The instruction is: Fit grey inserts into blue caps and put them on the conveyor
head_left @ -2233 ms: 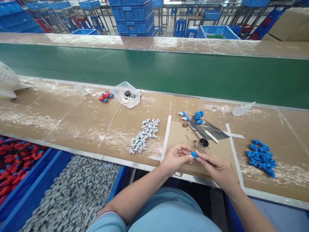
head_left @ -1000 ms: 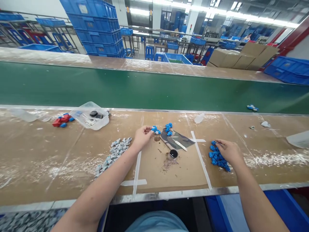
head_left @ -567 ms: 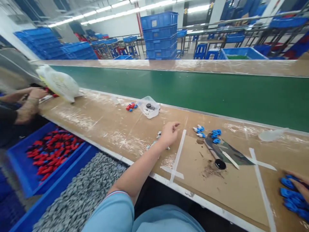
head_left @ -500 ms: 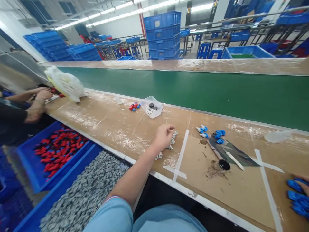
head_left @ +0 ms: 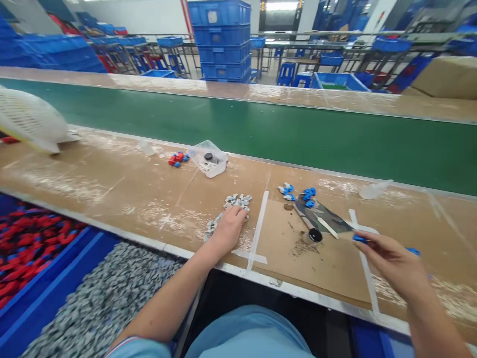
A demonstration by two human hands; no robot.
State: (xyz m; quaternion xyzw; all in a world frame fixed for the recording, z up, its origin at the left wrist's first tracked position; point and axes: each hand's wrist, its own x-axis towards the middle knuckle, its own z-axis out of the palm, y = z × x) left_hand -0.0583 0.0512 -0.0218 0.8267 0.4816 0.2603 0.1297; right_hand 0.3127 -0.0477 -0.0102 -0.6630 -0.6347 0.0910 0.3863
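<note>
Your right hand (head_left: 395,261) pinched one blue part (head_left: 359,239), now lifted left off its pile toward the taped mat (head_left: 335,273). Your left hand (head_left: 228,229) had dropped onto the grey parts (head_left: 234,203), fingers curled; grasp unclear.

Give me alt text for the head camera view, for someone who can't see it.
A person's left hand rests on a pile of small grey parts on a brown workbench, while the right hand pinches a small blue part. A green conveyor belt runs behind.
</note>
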